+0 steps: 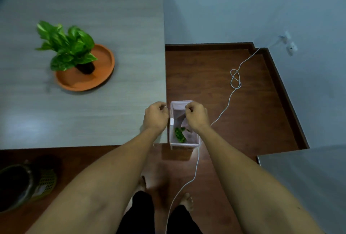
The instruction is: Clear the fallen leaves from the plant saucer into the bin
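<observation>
An orange plant saucer (pixel 104 65) sits on the grey table (pixel 93 18), with a small black pot (pixel 86 68) of green leafy plant (pixel 65 46) standing in it; I see no loose leaves on its bare surface. On the floor by the table's right corner stands a small white bin (pixel 184 144) lined with a pale bag, green leaves (pixel 179 134) lying inside. My left hand (pixel 155 116) is curled at the bin's left rim. My right hand (pixel 196 116) is curled above the bin's opening. Both fists are closed; what they pinch is too small to tell.
A white cable (pixel 224 110) runs across the wooden floor from wall sockets (pixel 288 44) past the bin's right side to between my feet. A dark basket (pixel 20 185) sits on the floor at lower left. A second grey surface (pixel 309 177) is at lower right.
</observation>
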Demonstrator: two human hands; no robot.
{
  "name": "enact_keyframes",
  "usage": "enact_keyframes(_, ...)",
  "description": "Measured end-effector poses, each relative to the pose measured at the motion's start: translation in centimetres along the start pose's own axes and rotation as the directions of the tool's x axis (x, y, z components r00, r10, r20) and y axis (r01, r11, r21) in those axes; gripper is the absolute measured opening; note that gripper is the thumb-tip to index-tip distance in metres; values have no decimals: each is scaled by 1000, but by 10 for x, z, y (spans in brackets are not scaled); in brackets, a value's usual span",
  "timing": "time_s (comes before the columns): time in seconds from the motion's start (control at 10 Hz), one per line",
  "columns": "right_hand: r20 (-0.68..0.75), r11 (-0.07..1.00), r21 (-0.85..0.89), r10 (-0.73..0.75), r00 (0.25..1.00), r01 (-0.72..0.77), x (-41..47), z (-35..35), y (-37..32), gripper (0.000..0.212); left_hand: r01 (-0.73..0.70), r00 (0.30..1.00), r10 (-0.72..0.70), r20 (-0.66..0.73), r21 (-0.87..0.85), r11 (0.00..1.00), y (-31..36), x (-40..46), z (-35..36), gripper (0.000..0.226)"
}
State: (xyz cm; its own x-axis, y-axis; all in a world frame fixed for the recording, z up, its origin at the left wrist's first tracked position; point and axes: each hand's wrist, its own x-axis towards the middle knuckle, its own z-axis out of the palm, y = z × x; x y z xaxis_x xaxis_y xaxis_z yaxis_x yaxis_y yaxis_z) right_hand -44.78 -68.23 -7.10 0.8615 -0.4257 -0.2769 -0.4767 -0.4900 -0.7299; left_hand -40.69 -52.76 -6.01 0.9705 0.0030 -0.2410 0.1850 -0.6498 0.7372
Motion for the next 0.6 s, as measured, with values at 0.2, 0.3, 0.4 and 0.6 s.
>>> enact_keyframes(0.2, 15, 998, -33, -57, 998, 58, 14, 51, -89, 18, 27, 999, -28, -33, -41, 999, -29, 47, -96, 32)
enact_keyframes(0.3, 16, 996, -24, -87, 996, 87, 20, 90, -138, 19, 18, 998, -20, -54, -41, 999, -53, 74, -150, 32)
enact_keyframes(0.4, 34, 995, -17, -95, 995, 95, 23, 131, -182, 19, 10, 999, -10, -42, -8, 1000, -76, 98, -204, 32)
enact_keyframes(0.6, 37, 996, -12, -91, 995, 92, 14, 215, -250, 26, -2, 1000, 2, -11, 57, 998, -138, 141, -291, 32)
